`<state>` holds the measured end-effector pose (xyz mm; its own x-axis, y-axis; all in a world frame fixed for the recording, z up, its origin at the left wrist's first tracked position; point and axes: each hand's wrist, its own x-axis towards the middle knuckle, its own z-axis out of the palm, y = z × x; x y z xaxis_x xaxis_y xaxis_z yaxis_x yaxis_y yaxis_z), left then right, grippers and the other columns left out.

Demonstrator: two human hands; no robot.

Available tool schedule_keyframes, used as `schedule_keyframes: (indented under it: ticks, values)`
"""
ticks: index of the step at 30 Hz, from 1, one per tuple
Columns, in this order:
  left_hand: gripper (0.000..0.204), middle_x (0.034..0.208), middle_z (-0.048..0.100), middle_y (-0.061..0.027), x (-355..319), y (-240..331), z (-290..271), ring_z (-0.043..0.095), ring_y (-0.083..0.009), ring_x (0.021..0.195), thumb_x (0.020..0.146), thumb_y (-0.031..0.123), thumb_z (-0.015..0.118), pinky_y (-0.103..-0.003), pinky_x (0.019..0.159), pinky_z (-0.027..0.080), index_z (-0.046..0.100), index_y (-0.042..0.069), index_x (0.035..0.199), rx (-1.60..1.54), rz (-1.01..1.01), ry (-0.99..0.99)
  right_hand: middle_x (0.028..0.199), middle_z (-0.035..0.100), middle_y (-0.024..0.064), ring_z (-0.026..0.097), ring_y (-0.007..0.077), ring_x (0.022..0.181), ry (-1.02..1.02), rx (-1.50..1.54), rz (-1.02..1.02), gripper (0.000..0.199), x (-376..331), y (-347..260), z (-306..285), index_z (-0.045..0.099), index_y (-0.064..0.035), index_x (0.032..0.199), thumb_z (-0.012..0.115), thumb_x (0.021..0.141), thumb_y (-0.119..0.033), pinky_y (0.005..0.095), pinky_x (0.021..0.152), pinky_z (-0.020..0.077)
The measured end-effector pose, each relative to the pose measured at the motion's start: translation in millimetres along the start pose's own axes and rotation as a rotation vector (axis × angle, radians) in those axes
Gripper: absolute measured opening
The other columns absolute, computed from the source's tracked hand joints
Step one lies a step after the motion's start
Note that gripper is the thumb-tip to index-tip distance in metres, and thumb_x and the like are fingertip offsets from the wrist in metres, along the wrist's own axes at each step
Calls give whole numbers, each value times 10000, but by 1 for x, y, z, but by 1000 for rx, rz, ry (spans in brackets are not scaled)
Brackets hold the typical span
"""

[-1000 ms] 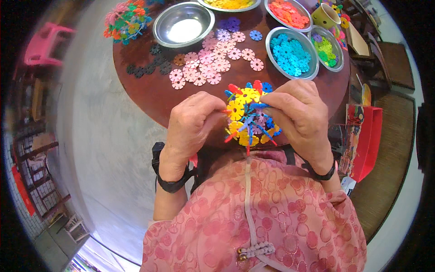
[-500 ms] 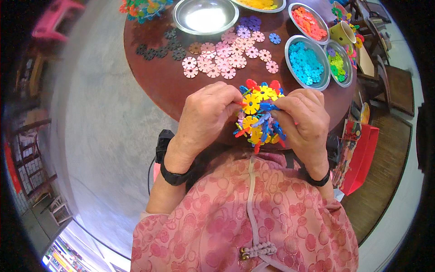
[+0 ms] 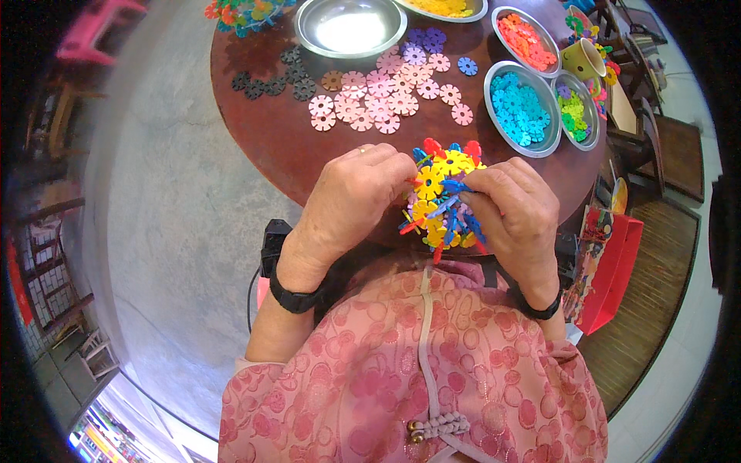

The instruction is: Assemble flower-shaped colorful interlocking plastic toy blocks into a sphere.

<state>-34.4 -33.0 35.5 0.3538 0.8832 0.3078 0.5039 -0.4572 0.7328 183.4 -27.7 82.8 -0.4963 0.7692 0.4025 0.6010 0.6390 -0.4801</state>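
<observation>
Between my hands, near the table's front edge, is a round ball (image 3: 429, 184) built from interlocking notched plastic discs in yellow, blue and red, with a little purple inside. My left hand (image 3: 356, 194) pinches the ball's left side, where a red disc shows at the fingertips. On the other side my right hand (image 3: 515, 207) is closed, its thumb and forefinger gripping a blue notched disc (image 3: 455, 187) on the ball. The fingers partly hide the ball's right side.
Loose pink discs (image 3: 378, 99) and black discs (image 3: 293, 73) lie on the brown round table (image 3: 255, 131). Metal bowls hold blue discs (image 3: 521, 112), orange discs (image 3: 527, 42), green discs (image 3: 573, 112) and yellow discs (image 3: 444, 6). A shiny metal bowl (image 3: 351, 52) and a paper cup (image 3: 583, 60) stand farther back.
Both hands stay on the ball with nearly the same grip. The ball has turned very slightly, and my left hand has shifted a little to the right.
</observation>
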Motion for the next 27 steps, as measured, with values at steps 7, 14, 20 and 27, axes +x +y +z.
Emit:
schedule_keyframes:
  ticks: [7,14,20,27]
  values:
    - [113,776,637,-85,2,-1,4,649,-261,746,742,33,691,-351,654,519,634,56,837,123,135,61,707,557,94,561,270,628,-9,-57,-46,162,-3,0,2,615,-42,862,698,730,4,379,550,457]
    - [100,767,601,-59,2,-2,5,614,-255,727,736,61,656,-353,642,510,611,80,823,108,163,85,702,541,95,550,281,622,-39,1,-112,144,0,5,0,601,-41,863,670,741,-7,385,549,455]
    - [136,770,630,-78,4,-4,-1,642,-268,728,722,20,694,-350,648,520,627,58,833,69,145,35,702,536,100,553,290,631,-24,27,-72,144,1,2,3,592,-46,842,666,721,-19,394,548,446]
    - [118,772,644,-85,1,-4,6,659,-277,749,736,31,697,-358,659,531,641,64,835,68,145,41,762,608,118,600,295,670,-71,31,-43,192,1,-2,5,631,-9,860,724,700,41,377,600,470]
